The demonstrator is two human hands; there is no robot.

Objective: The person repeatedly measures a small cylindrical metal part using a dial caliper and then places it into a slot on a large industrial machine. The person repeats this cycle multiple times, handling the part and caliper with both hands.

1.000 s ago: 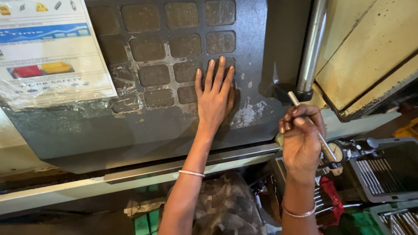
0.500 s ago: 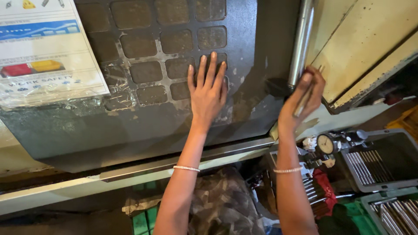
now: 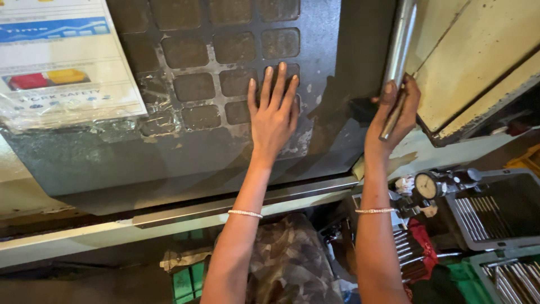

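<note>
My left hand point(image 3: 274, 114) lies flat with fingers spread on the dark, worn machine door point(image 3: 225, 146), over its grid of square panes. My right hand point(image 3: 394, 112) is wrapped around the lower end of the vertical shiny metal door handle point(image 3: 400, 50) at the door's right edge. A thin metal rod point(image 3: 392, 119) sits in the same hand along the handle. Both wrists wear thin bracelets.
A plastic-wrapped printed poster point(image 3: 62, 62) is taped on the door's upper left. A cream machine panel point(image 3: 478, 62) stands to the right. Below lie a dial gauge on a stand point(image 3: 427, 186), grey trays of metal rods point(image 3: 495, 208), a red cloth point(image 3: 419, 236) and a patterned cloth point(image 3: 289, 262).
My right hand rose from beside the dial gauge, carrying the thin rod, and closed on the door handle. My left hand stayed pressed on the door.
</note>
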